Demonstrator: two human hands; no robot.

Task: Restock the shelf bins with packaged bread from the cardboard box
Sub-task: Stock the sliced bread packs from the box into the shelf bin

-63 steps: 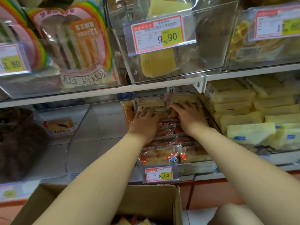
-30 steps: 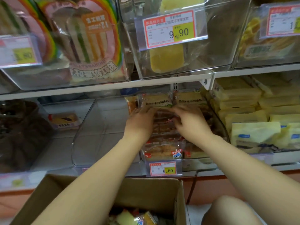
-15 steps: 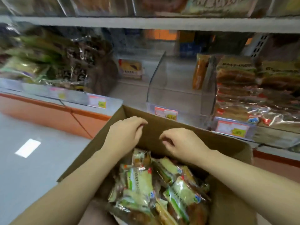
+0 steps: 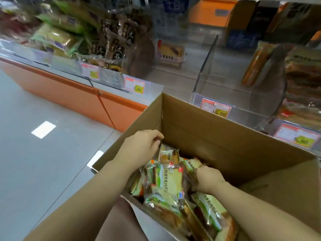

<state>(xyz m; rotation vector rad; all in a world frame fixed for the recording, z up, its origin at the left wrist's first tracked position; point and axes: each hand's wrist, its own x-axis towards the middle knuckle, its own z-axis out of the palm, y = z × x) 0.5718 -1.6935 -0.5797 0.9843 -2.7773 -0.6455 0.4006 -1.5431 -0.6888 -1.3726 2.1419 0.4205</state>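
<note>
Where your left hand (image 4: 140, 150) is: over the far left part of the cardboard box (image 4: 225, 145), fingers curled, thumb and forefinger close together right at the top seam of an upright packet (image 4: 169, 155). Whether they pinch it cannot be told.
Your right hand (image 4: 207, 180): lower, mid-box, knuckles up, fingers dug down among the packets and hidden under wrapper. Whether it is clamped on one cannot be told.
Packet between your hands (image 4: 165, 183): the largest in view, leaning. It has a clear wrapper with green-and-white print, a pale panel with dark Chinese characters, red-orange corner marks and a small blue mark low down, and golden-brown crust shows through.
Packet by your right forearm (image 4: 210, 207): same green print and lettering, lying tilted against its neighbours.
Where the bread is: all of these packets sit inside the box, heaped along its near left side.
Box: brown, open at the top, its far wall just in front of the shelf.
Clear bin (image 4: 206, 66): behind that wall, with a price tag (image 4: 215, 108) reading 15.60.
Bin to the right (image 4: 304, 80): holds stacked brown bread packs, blurred.
Floor (image 4: 43, 162): grey and glossy, to your left.
</note>
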